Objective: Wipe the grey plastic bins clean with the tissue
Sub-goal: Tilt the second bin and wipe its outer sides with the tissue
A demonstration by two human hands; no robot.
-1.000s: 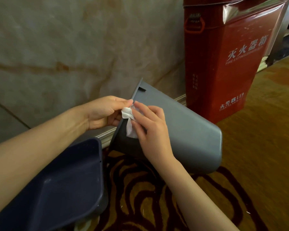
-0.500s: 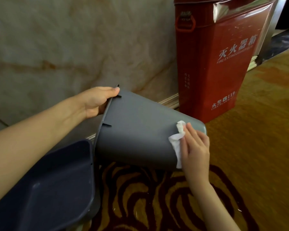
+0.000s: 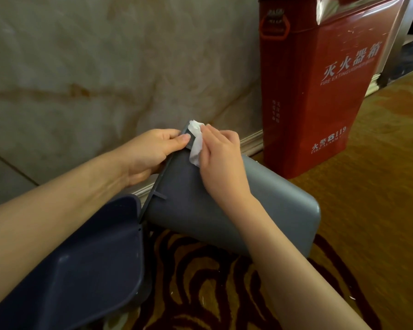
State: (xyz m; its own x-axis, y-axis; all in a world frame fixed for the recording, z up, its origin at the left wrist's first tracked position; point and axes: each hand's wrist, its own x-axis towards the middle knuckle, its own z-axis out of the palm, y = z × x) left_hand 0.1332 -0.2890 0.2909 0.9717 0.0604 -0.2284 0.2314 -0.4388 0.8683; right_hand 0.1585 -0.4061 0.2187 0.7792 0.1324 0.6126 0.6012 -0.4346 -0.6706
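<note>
A grey plastic bin (image 3: 267, 206) lies tipped on its side above the carpet, its base pointing right and its rim to the left. My left hand (image 3: 150, 151) grips that rim at its upper corner. My right hand (image 3: 221, 160) presses a crumpled white tissue (image 3: 196, 141) against the bin's outer wall just beside the rim, close to my left thumb. A second, darker bin (image 3: 86, 265) lies at the lower left with its open mouth facing up, partly under my left forearm.
A red fire extinguisher box (image 3: 320, 86) stands against the marble wall (image 3: 93, 67) just right of the bin. Patterned brown and dark red carpet (image 3: 212, 289) covers the floor below. A baseboard runs along the wall behind the bins.
My right hand has carried the tissue from the bin's base end back up along the outer wall to the rim. The left hand still holds the rim.
</note>
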